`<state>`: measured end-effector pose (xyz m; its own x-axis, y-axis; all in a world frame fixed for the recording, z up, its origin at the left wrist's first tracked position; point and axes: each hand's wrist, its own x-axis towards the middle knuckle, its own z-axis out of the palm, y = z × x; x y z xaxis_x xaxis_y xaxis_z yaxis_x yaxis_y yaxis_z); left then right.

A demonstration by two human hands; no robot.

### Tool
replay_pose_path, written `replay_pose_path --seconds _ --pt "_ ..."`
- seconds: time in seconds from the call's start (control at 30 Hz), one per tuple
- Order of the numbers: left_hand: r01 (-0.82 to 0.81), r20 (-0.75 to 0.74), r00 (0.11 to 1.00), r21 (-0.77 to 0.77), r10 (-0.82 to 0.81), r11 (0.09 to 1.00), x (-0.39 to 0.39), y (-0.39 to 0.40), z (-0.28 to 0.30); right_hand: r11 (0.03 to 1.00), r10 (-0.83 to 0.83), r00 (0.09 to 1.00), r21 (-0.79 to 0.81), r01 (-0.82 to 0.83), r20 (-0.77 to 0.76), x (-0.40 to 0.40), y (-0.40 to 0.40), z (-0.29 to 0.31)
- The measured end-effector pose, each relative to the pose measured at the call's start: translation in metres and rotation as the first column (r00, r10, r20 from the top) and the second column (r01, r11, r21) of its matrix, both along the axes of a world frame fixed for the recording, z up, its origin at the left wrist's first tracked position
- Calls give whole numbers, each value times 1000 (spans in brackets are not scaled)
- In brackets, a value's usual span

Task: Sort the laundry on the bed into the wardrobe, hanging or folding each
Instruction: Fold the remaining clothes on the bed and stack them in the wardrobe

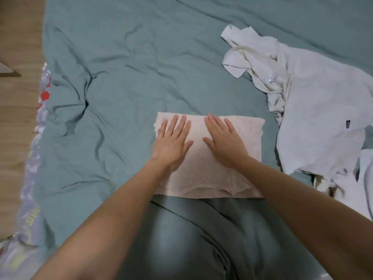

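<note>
Green bedding covers the bed, and a folded pink cloth lies flat near its front edge. Both hands, left hand and right hand, lie spread and flat on it, probably to smooth the fold. White laundry waits at right, unfolded.

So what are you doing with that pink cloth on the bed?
A person is folding laundry. Both hands, the left hand and the right hand, lie flat with straight fingers on a folded pink cloth, pressing it smooth on the green bedcover. A crumpled pile of white clothes lies to the right, not yet folded. The wardrobe is not in view.
</note>
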<state>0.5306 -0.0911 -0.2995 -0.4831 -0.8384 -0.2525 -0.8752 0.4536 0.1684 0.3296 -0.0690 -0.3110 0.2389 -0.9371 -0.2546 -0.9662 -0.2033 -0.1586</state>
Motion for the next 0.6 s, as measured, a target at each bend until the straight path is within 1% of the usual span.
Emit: replay_pose_path --seconds 0.03,0.07,0.1,0.17,0.2,0.23,0.27,0.3,0.33,0.37,0.4,0.43,0.53,0.6 --pt "-78 70 995 45 75 996 7 3 -6 995 -94 995 40 96 -36 -10 7 -3" --pt "-152 108 984 64 144 986 15 5 -10 982 -170 982 70 176 -79 -21 13 -4" --pt "-182 124 977 61 174 981 21 7 -10 968 -225 967 83 236 -121 -30 19 -4" --pt "-206 78 976 22 203 978 27 9 -4 942 -317 935 61 329 -158 -35 23 2" --pt "-267 -4 964 -3 267 964 29 10 2 931 -361 922 14 366 -140 -29 20 6" --pt "-373 -119 922 -14 369 928 31 11 8 924 -383 921 -50 380 -76 -18 14 11" --pt "-496 -239 842 11 484 868 33 10 14 930 -355 935 -98 355 17 -2 6 17" --pt "-597 -327 741 79 586 798 36 8 19 949 -273 954 -129 289 125 15 -4 21" --pt "-659 -373 646 167 666 733 39 5 22 968 -167 961 -149 202 222 35 -14 25" --pt "-686 -382 565 275 731 674 43 3 24 983 -78 956 -136 121 284 56 -23 29" --pt "-683 -364 510 380 780 624 46 2 25 992 -21 949 -111 59 316 75 -33 33" --pt "-667 -327 488 459 809 588 50 3 27 996 -6 946 -77 33 323 91 -43 36" --pt "-610 -205 524 587 827 532 62 18 24 994 -100 960 72 84 261 124 -66 33" --pt "-572 -158 540 652 827 498 67 31 21 987 -130 956 131 98 264 134 -73 31"
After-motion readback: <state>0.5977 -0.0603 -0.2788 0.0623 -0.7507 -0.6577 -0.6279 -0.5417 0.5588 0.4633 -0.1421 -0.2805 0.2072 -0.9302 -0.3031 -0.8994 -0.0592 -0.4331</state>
